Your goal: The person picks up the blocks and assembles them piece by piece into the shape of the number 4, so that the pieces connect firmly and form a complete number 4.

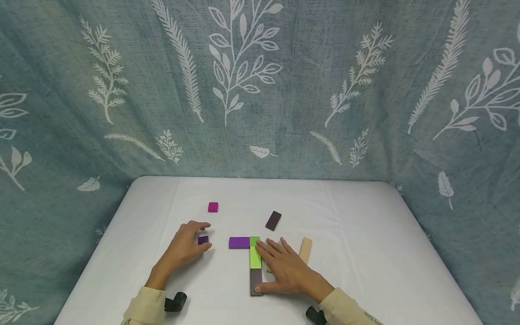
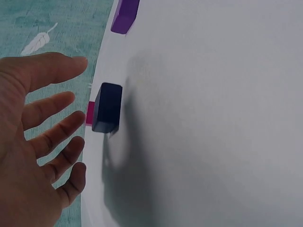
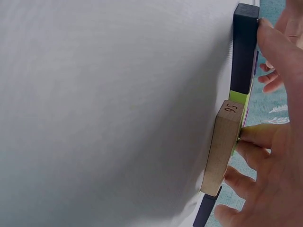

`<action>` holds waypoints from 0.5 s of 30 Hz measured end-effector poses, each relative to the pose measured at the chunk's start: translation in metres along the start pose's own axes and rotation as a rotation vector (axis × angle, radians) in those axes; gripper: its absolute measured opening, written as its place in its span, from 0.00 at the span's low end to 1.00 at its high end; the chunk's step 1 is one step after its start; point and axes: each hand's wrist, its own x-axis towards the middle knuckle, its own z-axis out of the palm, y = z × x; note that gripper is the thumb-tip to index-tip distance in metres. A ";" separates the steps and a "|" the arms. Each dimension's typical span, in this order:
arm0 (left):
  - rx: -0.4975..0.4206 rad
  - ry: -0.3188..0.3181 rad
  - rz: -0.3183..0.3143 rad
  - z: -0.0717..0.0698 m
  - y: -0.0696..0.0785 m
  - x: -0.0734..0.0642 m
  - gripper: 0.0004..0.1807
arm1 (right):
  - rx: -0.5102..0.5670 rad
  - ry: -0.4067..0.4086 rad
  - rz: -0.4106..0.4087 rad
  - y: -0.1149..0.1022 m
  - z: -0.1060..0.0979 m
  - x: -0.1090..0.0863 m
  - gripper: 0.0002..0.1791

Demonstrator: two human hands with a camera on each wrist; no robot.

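Note:
My left hand (image 1: 184, 246) curves around a small dark blue block (image 1: 203, 239), thumb on the near side and fingers beyond it. In the left wrist view a gap shows between the fingers and that block (image 2: 108, 108). My right hand (image 1: 286, 269) lies spread over a joined row of blocks. Its thumb rests on the dark grey block (image 1: 256, 282), and its fingertips reach the lime block (image 1: 255, 257) and green block (image 1: 254, 241). A purple block (image 1: 239, 243) extends leftward from the green one.
A light wooden block (image 1: 305, 250) lies partly behind the right hand; "56" is marked on its end in the right wrist view. Farther back are a dark brown block (image 1: 273, 220) and a magenta block (image 1: 213, 207). All are on a white-covered table (image 1: 365, 253) before a patterned curtain.

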 end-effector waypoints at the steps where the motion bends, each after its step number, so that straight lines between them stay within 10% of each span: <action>1: -0.001 0.000 -0.007 -0.001 -0.001 -0.001 0.28 | 0.000 0.001 0.000 0.000 0.000 0.000 0.60; 15: -0.027 -0.015 -0.075 -0.007 -0.020 -0.010 0.29 | 0.008 -0.005 0.002 0.000 0.000 0.000 0.60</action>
